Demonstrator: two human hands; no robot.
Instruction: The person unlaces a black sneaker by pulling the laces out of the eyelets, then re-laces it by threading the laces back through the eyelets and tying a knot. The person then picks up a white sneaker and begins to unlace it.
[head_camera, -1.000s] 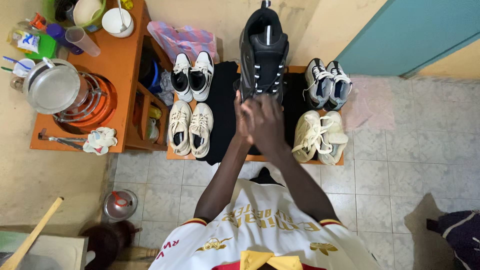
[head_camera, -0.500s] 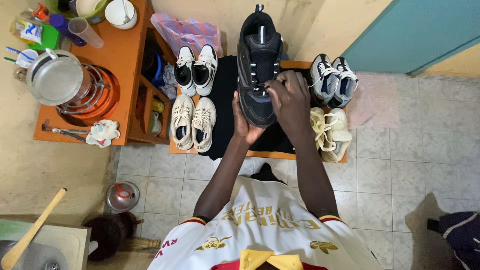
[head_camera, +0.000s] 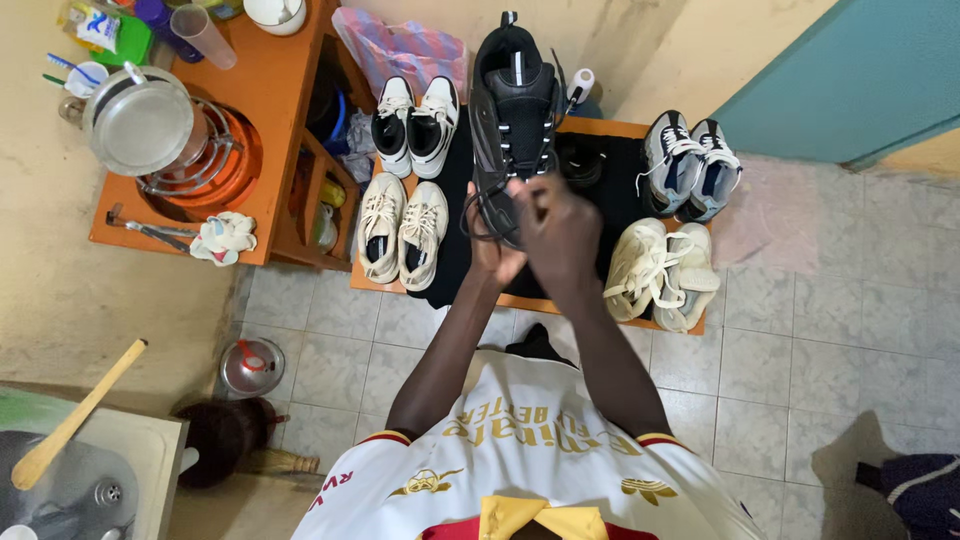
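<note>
I hold a big black sneaker (head_camera: 515, 100) up in front of me, toe toward me. My left hand (head_camera: 490, 258) cups its toe from below. My right hand (head_camera: 558, 232) sits over the toe and pinches the black lace (head_camera: 478, 215), which loops out to the left. Below the shoe lies an orange shoe rack (head_camera: 375, 285) covered partly by a black cloth (head_camera: 455, 215).
On the rack stand black-and-white sneakers (head_camera: 412, 120), cream sneakers (head_camera: 400, 228), grey-blue sneakers (head_camera: 690, 165) and another cream pair (head_camera: 658, 272). An orange table (head_camera: 268, 110) at left carries a pot and cups. A metal lid (head_camera: 251, 366) lies on the tiled floor; a teal door (head_camera: 850, 70) at right.
My right hand has come back from the laces mid-shoe to the toe, drawing a loop of lace out. The view has shifted a little right and down.
</note>
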